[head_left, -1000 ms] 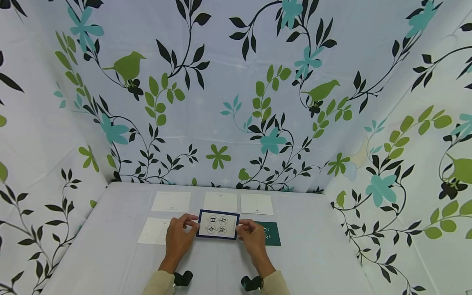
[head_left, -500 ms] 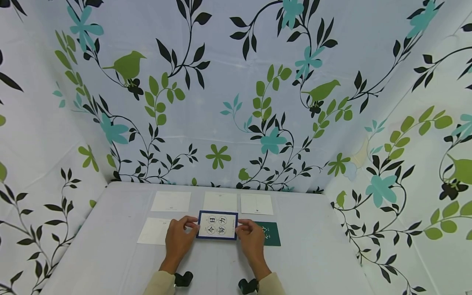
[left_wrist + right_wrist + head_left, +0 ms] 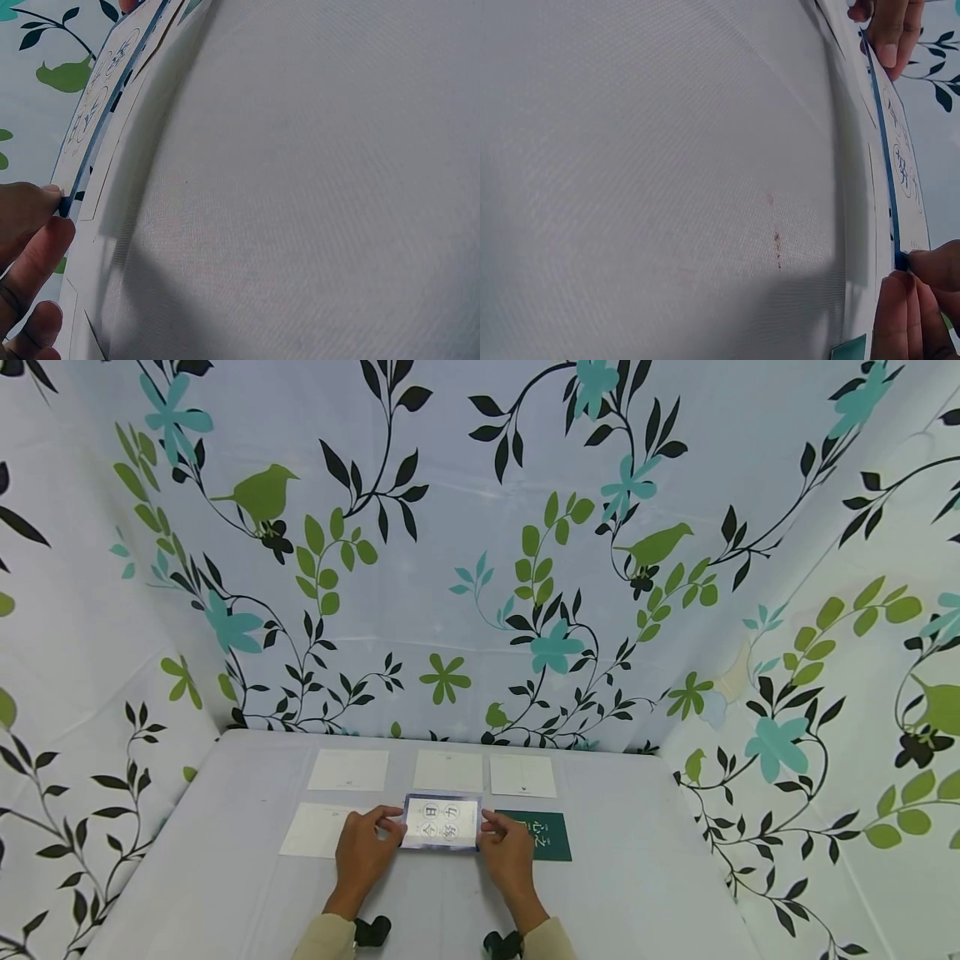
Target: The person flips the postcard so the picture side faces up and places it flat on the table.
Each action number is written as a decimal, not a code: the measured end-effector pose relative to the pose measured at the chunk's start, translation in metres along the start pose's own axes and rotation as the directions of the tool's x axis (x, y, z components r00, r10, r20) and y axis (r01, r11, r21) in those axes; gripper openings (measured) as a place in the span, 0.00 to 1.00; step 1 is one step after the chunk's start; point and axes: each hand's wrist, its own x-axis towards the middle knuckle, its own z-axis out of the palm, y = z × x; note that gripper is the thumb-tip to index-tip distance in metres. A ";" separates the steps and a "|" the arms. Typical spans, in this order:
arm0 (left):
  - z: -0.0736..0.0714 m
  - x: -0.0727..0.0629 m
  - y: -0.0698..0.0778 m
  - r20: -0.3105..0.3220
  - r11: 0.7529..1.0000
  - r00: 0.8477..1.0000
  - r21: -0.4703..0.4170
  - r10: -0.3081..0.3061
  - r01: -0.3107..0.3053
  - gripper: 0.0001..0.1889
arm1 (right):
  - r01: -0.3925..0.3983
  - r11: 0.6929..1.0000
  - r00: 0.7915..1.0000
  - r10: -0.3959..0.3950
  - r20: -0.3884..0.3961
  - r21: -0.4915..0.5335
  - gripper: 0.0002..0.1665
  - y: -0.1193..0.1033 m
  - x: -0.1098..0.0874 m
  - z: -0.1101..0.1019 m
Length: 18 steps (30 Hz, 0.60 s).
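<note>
A white card (image 3: 441, 822) with a blue border and circled characters is held up between both hands, above the table. My left hand (image 3: 365, 856) pinches its left edge; in the left wrist view the thumb and a finger (image 3: 46, 251) meet at the card's corner. On the opposite edge, my right hand (image 3: 510, 860) pinches with thumb and fingertips, seen close in the right wrist view, where the card (image 3: 902, 169) appears raised off the surface. Partly behind the right hand lies a dark green card (image 3: 552, 837) with white characters.
Three pale cards lie in a back row: left (image 3: 348, 770), middle (image 3: 448, 772) and right (image 3: 523, 776). Another pale card (image 3: 311, 831) is partly covered by the left hand. The white table (image 3: 622, 893) meets a leaf-and-bird patterned curtain (image 3: 465, 527) behind.
The held card has dipped slightly and tilted, so glare now washes over its face and border. My right hand has shifted a little left, baring more of the green card.
</note>
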 end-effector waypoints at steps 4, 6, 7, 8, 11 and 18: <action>0.001 0.000 -0.001 0.038 1.000 0.999 0.018 -0.018 0.018 0.12 | 0.017 1.000 1.000 -0.017 0.006 0.004 0.21 0.002 -0.001 0.000; 0.002 0.000 -0.002 0.055 0.999 0.998 0.026 -0.027 0.026 0.13 | 0.018 1.000 1.000 -0.018 0.008 0.001 0.20 0.003 -0.001 0.001; 0.002 0.001 -0.002 0.062 0.999 0.998 0.034 -0.027 0.025 0.13 | 0.021 1.000 1.000 -0.021 0.007 -0.005 0.20 0.004 -0.001 0.001; 0.002 0.001 -0.002 0.065 0.999 0.998 0.040 -0.027 0.025 0.14 | 0.022 1.000 1.000 -0.022 0.007 -0.012 0.20 0.005 -0.001 0.001; 0.004 0.001 -0.003 0.065 0.998 0.998 0.061 -0.017 0.013 0.14 | 0.027 0.999 1.000 -0.027 0.005 -0.035 0.19 0.005 -0.002 0.001; 0.004 0.000 -0.002 0.056 0.995 0.998 0.094 0.023 -0.029 0.14 | 0.020 0.996 1.000 -0.019 0.011 -0.084 0.19 0.002 -0.005 0.000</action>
